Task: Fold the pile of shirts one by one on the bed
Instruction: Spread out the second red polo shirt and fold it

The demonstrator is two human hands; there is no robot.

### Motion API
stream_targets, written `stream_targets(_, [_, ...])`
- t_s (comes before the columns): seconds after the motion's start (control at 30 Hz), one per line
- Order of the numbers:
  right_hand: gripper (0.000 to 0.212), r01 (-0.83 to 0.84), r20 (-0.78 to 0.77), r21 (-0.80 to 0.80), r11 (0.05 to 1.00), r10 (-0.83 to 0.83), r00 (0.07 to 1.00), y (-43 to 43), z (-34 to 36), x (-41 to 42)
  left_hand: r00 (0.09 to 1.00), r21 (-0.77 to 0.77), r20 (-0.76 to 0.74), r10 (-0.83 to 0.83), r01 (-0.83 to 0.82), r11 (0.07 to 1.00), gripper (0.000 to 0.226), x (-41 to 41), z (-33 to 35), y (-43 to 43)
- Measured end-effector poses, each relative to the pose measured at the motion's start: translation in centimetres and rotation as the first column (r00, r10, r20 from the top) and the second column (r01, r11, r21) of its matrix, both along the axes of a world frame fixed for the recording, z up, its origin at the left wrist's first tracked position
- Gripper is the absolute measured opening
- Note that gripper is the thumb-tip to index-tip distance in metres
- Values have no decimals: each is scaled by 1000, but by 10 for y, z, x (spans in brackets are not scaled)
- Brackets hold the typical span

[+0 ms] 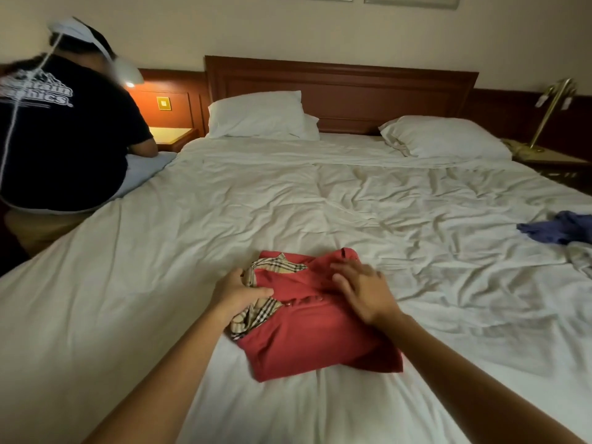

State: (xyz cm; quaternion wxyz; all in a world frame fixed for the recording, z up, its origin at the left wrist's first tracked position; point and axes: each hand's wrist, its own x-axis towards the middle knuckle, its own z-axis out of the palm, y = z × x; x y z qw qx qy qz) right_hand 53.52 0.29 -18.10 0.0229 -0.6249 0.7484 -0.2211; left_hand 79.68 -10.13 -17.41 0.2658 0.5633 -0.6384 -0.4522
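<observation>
Evidently a fold is in its closing stage. A red polo shirt (307, 318) lies on the bed (288, 203), on the white sheet at the near middle, directly ahead of the person's forearms. It has been reduced to a compact rectangle with the button placket uppermost and the checked collar lining turned out along its left side.

Hands: apart, both on the shirt.
- The left hand (238, 294) is at the collar, fingers curled at the checked edge and thumb laid across the red cloth. In my judgement it holds the collar there so the bulkiest part of the garment sits square and does not spring open.
- The right hand (365, 290) lies flat on the far right part of the shirt with fingers spread, gripping nothing. It is blurred, so its exact contact is uncertain. The posture suggests pressing or smoothing to flatten the top layer.

The near right corner of the fold flares out loosely over the sheet; that corner may want tucking before the piece is set aside.

Remaining work: a blue garment (557, 230) lies crumpled at the right edge of the bed, well apart from the red shirt, with a pale garment (581, 261) just beside it. Both appear unfolded and are likely next.

Surroundings: another person in a black T-shirt (61, 139) sits at the far left edge of the bed, facing away. Two white pillows (256, 115) rest against the wooden headboard (352, 91). The sheet is heavily creased, which could unsettle a fold laid on it.
</observation>
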Motion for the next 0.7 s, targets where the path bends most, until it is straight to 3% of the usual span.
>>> stream_targets(0.1, [41,198,268,18,980,-195,943,-26,7,-26,991,65,-1,-133,132,989,57,-4,9,-6])
stream_targets(0.17, [47,201,478,129,971,-238,845,-40,4,-37,971,105,-8,-237,237,966,55,-11,10,-7])
stream_targets(0.3, [60,137,674,151,979,-203,710,-53,-1,-48,948,235,47,-314,294,926,52,-15,12,-10])
stream_targets(0.4, [58,120,835,163,979,-201,511,-37,18,-58,931,265,100,-351,315,911,39,-17,35,-29])
stream_targets(0.47, [48,59,905,180,982,-189,380,-11,34,-63,934,133,133,-332,315,940,55,-26,57,-50])
stream_targets(0.53, [33,-56,904,197,979,-160,397,26,43,-64,938,-58,153,-311,323,945,79,-41,79,-67])
stream_targets(0.6, [33,-89,859,292,952,-221,461,68,45,-60,925,-178,232,-299,343,922,84,-57,91,-74])
stream_targets(0.7, [39,7,750,432,902,-364,552,109,39,-52,803,-154,550,-229,367,917,96,-73,81,-64])
